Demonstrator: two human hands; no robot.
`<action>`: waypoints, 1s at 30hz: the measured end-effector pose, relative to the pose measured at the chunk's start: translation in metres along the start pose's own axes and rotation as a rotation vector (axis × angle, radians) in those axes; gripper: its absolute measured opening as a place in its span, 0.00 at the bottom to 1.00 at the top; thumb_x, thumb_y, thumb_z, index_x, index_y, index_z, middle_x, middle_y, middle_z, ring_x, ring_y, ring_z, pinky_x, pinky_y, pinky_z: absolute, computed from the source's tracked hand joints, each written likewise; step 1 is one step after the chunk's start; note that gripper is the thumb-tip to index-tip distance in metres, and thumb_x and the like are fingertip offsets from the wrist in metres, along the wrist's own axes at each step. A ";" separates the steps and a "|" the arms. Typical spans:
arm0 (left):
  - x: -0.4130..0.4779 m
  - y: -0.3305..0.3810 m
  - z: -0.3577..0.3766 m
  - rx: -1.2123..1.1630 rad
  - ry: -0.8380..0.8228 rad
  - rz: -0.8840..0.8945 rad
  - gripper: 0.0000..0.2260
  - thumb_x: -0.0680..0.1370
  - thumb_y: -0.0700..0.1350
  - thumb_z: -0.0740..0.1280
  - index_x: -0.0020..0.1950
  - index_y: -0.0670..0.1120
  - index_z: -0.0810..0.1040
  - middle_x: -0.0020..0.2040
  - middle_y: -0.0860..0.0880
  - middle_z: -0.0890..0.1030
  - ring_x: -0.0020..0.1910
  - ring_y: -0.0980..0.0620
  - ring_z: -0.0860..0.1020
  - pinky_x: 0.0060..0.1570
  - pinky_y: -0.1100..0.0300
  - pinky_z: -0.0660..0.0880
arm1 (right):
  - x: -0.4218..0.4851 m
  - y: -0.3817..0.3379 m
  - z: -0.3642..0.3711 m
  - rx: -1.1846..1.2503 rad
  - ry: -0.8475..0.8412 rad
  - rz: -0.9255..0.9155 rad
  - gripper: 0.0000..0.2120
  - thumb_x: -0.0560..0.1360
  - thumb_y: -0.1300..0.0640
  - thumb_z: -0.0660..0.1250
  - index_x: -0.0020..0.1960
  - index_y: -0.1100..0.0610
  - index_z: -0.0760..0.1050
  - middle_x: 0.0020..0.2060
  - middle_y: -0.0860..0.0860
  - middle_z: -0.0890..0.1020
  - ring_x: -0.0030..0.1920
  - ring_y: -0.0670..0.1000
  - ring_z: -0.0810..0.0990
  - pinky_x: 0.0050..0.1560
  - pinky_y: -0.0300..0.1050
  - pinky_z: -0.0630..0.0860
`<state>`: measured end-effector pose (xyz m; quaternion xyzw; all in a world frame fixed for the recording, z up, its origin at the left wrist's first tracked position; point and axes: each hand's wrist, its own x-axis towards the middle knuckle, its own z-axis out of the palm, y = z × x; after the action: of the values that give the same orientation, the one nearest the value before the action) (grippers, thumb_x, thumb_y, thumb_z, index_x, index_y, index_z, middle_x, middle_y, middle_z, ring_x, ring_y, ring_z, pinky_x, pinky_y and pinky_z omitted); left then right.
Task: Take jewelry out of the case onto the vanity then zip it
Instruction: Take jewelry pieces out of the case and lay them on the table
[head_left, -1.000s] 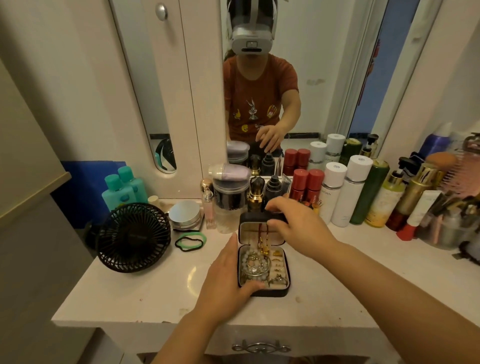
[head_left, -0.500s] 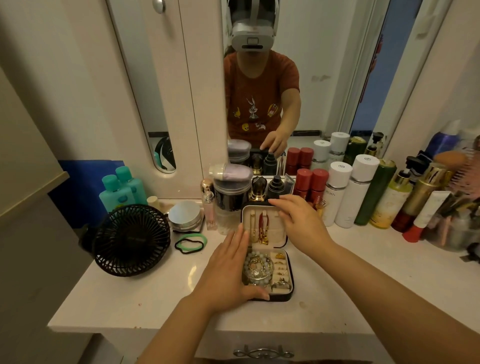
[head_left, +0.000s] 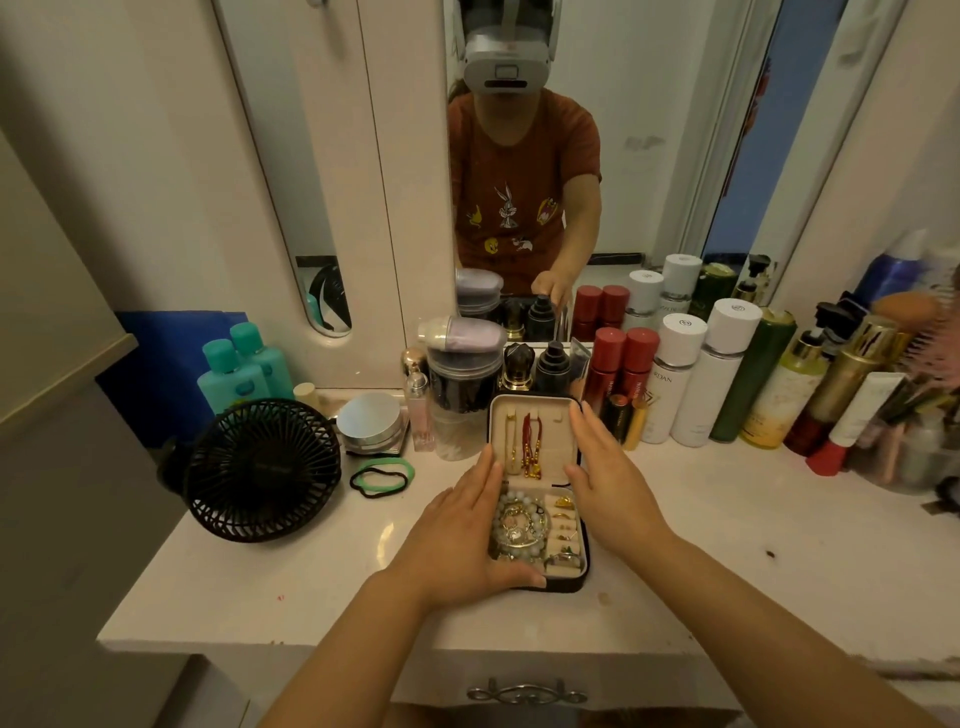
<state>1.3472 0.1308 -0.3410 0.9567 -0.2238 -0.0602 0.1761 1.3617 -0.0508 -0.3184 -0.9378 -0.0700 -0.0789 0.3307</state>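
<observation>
A small black jewelry case (head_left: 570, 581) lies open at the middle of the white vanity (head_left: 727, 545). Its cream lid (head_left: 553, 415) leans back against the bottles, with red and gold necklaces (head_left: 531, 444) hanging inside it. In the base lie a pale bead bracelet (head_left: 511, 525) and several gold rings (head_left: 563, 517). My left hand (head_left: 457, 540) clasps the base's left side, thumb along the front edge. My right hand (head_left: 608, 483) lies flat against the right edge of the lid and base, fingers straight.
A black desk fan (head_left: 262, 470) stands at the left, with hair ties (head_left: 382, 478) and a silver jar (head_left: 371, 421) beside it. Many cosmetic bottles (head_left: 680, 384) line the back and right. A mirror stands behind. A drawer handle (head_left: 524, 693) is below the front edge.
The lid has swung from nearly upright to fully back, baring the necklaces. My right hand slid from the lid's top edge down to its right side. My left hand stays on the base.
</observation>
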 end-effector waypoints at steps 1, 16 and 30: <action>0.000 0.000 0.001 -0.018 0.004 0.002 0.53 0.66 0.71 0.64 0.74 0.50 0.33 0.69 0.57 0.28 0.75 0.55 0.44 0.73 0.56 0.48 | -0.001 0.000 0.003 0.024 -0.009 0.018 0.31 0.79 0.60 0.57 0.76 0.49 0.45 0.77 0.45 0.49 0.74 0.46 0.57 0.69 0.40 0.62; -0.010 0.006 0.007 -0.098 0.026 -0.045 0.51 0.67 0.68 0.65 0.74 0.50 0.34 0.73 0.56 0.31 0.72 0.51 0.58 0.70 0.58 0.58 | 0.000 0.006 0.009 0.087 -0.043 0.051 0.30 0.78 0.64 0.59 0.76 0.50 0.53 0.76 0.47 0.56 0.73 0.48 0.61 0.69 0.43 0.65; -0.012 0.003 0.016 0.175 0.063 -0.047 0.47 0.65 0.76 0.41 0.75 0.48 0.35 0.71 0.54 0.31 0.70 0.57 0.30 0.69 0.58 0.32 | 0.003 0.010 0.002 0.055 -0.135 -0.007 0.34 0.76 0.65 0.63 0.76 0.48 0.51 0.75 0.44 0.55 0.73 0.46 0.60 0.68 0.46 0.69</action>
<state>1.3317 0.1287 -0.3547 0.9748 -0.2003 -0.0145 0.0970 1.3666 -0.0571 -0.3255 -0.9313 -0.0974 -0.0148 0.3505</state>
